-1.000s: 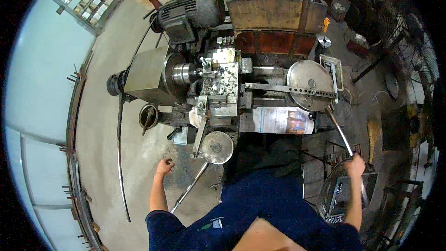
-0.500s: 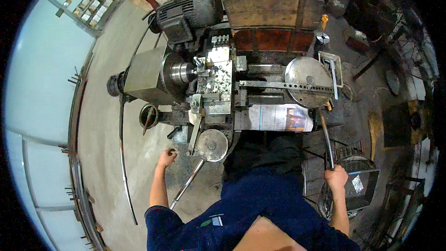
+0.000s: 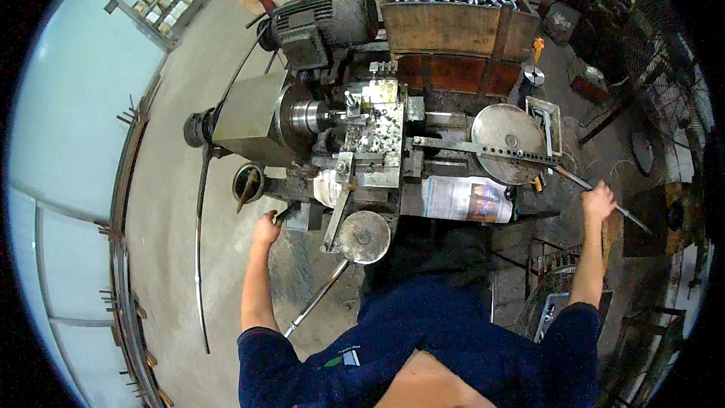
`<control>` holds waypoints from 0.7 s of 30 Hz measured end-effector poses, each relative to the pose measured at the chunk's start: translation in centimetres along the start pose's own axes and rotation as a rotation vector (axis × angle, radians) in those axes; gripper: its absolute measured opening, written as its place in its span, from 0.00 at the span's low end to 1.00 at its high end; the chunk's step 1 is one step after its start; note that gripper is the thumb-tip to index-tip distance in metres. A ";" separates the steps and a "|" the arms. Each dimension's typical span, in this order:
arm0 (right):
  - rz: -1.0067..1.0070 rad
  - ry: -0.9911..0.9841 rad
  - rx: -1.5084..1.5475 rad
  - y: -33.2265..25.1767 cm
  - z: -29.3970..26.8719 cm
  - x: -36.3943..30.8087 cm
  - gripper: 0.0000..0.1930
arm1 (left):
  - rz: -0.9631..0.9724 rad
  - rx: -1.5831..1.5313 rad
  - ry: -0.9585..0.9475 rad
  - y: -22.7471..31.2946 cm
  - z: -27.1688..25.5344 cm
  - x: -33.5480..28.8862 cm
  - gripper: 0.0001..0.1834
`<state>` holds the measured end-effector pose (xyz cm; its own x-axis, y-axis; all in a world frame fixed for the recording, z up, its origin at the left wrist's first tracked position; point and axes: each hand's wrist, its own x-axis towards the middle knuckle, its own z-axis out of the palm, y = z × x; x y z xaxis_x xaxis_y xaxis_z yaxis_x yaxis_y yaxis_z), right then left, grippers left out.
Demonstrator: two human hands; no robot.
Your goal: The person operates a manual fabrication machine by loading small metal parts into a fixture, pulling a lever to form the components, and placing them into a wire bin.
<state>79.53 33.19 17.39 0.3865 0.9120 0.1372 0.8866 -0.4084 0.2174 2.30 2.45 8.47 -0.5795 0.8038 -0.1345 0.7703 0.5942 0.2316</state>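
At the right, my right hand point(image 3: 599, 201) is wrapped round a long metal lever point(image 3: 572, 177). The lever slants from beside the round metal disc point(image 3: 507, 140) out past my fist. On the other side, my left hand point(image 3: 266, 228) is closed at the end of a short black handle point(image 3: 285, 214), low on the lathe's front; its fingertips are partly hidden. Between them stands the lathe, with a shiny chuck point(image 3: 306, 116) and a tool slide point(image 3: 384, 132) strewn with metal chips. A second lever point(image 3: 321, 296) runs down from a smaller disc point(image 3: 364, 238).
A wooden crate point(image 3: 461, 26) full of small shiny metal parts stands behind the lathe, beside a dark motor point(image 3: 325, 23). Printed paper point(image 3: 468, 199) lies along the front. A round pot with a stick point(image 3: 248, 183) hangs at left. A mesh fan guard point(image 3: 657, 68) stands far right.
My right hand has swung the lever outward and up to the right. My left hand has moved up to the black handle. The whole view has shifted slightly.
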 end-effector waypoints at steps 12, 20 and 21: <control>-0.441 -0.088 0.575 -0.7 3.1 -15.7 0.21 | -0.454 -0.042 0.148 0.9 11.8 0.4 0.29; -0.637 0.140 0.747 -5.8 -7.9 -12.1 0.17 | -0.092 0.270 -0.246 1.7 4.4 1.3 0.26; -0.746 0.136 0.823 -7.4 -9.5 -11.4 0.17 | -0.154 0.187 -0.273 1.2 4.9 1.3 0.26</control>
<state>66.17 25.50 23.38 -0.2985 0.8862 0.3544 0.8024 0.4341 -0.4096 3.82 4.36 3.88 -0.6196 0.6679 -0.4122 0.7294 0.6840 0.0121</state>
